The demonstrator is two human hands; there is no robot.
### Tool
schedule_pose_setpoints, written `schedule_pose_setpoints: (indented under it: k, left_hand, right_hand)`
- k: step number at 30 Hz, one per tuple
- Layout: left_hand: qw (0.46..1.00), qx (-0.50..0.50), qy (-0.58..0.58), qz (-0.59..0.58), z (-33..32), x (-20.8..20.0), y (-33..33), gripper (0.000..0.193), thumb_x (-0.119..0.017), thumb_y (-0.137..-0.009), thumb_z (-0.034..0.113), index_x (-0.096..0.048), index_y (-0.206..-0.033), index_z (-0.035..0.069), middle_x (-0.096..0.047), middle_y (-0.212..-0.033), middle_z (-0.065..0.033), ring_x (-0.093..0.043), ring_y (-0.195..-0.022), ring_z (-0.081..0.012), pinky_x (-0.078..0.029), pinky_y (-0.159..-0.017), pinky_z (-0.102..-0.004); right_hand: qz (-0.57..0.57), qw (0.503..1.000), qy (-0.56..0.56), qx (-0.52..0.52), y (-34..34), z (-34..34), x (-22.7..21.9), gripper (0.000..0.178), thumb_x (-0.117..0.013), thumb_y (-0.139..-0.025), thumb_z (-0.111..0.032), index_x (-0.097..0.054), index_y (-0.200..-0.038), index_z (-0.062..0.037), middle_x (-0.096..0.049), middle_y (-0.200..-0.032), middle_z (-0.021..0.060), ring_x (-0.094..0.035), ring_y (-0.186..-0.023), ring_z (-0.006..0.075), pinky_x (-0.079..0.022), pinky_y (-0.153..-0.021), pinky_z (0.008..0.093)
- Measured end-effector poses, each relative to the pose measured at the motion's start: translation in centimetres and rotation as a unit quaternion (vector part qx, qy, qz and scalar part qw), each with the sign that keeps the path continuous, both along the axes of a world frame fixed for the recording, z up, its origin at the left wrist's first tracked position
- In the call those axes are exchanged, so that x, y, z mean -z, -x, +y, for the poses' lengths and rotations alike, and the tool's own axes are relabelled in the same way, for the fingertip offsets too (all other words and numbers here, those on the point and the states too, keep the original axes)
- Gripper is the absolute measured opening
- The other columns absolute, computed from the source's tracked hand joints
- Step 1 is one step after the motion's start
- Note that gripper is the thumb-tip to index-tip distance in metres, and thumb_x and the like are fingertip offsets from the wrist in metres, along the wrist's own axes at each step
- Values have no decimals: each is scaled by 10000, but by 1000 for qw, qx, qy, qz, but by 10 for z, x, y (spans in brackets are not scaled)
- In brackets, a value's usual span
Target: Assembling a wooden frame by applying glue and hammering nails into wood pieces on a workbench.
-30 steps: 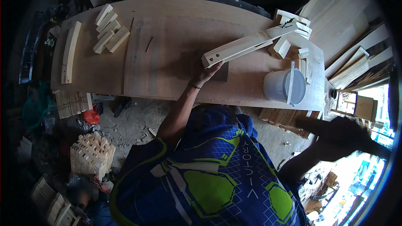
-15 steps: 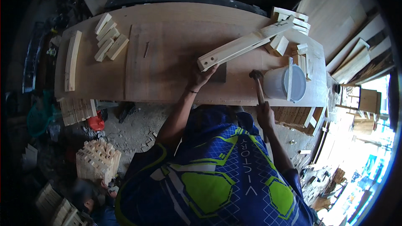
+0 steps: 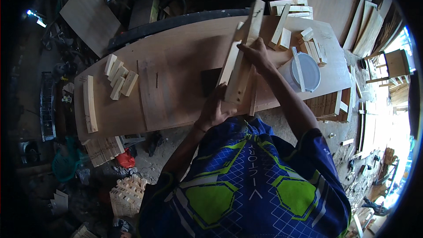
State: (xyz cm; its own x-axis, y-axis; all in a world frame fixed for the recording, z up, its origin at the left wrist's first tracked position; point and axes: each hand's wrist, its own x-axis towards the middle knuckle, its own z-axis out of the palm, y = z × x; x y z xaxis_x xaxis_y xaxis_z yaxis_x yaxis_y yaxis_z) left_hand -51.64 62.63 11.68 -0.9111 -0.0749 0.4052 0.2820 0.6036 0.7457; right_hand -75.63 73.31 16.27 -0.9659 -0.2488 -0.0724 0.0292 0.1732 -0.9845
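Over the middle of the table, I hold a tilted assembly of pale wooden battens (image 3: pixel 240 77), with two dark round holes in its near end. My right hand (image 3: pixel 256 55) is closed around its upper middle part. At the near end, my left hand (image 3: pixel 214 110) has its fingers along the left side and its thumb sticking out below. A dark flat block (image 3: pixel 210 82) lies on the table left of the battens. Right of them, a wooden handle (image 3: pixel 253 99), seemingly the hammer's, sticks out past the table's front edge; my right forearm hides its far end.
A white bucket (image 3: pixel 286 72) with a stick across it stands right on the wooden table (image 3: pixel 176 53). Short wood blocks (image 3: pixel 118 77) and a long batten (image 3: pixel 90 103) lie left; more cut pieces (image 3: pixel 291 8) are stacked at the back right. Wood piles (image 3: pixel 128 196) stand on the floor.
My right hand has let go of the hammer and taken hold of the batten assembly. The assembly has swung from slanting right to nearly pointing away from me. The view has shifted.
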Motion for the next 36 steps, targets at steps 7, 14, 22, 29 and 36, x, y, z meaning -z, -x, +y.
schedule_pose_setpoints:
  k: [7, 14, 22, 29, 36]
  left_hand:
    - [980, -161, 34, 109, -125, -87, -30, 787, -711, -899, 380, -349, -1471, -20, -398, -1489, -207, -380, -1392, -349, -290, -1163, -464]
    - [959, -195, 202, 25, -149, -160, -14, 737, -777, -829, 422, -503, -1360, -8, -555, -1321, -241, -547, -1230, -375, -462, -1016, -453]
    - [947, -116, 208, -215, -88, -106, 33, 513, -795, -754, 444, -679, -1028, 26, -704, -936, -205, -691, -869, -381, -552, -786, -439]
    - [910, -122, 156, -363, -108, -113, 45, 475, -793, -676, 339, -675, -962, -22, -695, -974, -245, -683, -937, -382, -533, -843, -433]
    - [920, -105, 138, -351, -112, -95, 56, 481, -776, -680, 342, -691, -983, -22, -704, -964, -248, -692, -946, -373, -535, -836, -422]
  right_hand:
    - [294, 901, -186, -260, -7, -19, -97, 435, -748, -860, -247, -579, -1209, -50, -665, -1080, 215, -715, -846, 307, -582, -752, 410]
    - [470, 724, -248, -441, 9, -25, -110, 385, -684, -915, -174, -619, -1291, -122, -642, -1246, 107, -614, -1133, 320, -466, -1042, 440]
    - [446, 719, -312, -432, 32, 12, -64, 459, -695, -889, -150, -591, -1336, -144, -609, -1312, 97, -474, -1323, 326, -393, -1128, 434]
    - [415, 882, -222, -12, -45, 44, 0, 537, -659, -874, -182, -496, -1378, -100, -537, -1230, 168, -498, -1139, 371, -427, -974, 491]
    - [222, 846, -480, 66, -75, 70, 231, 759, -641, -836, -418, -383, -1409, 8, -480, -1308, 293, -453, -1178, 492, -366, -1036, 568]
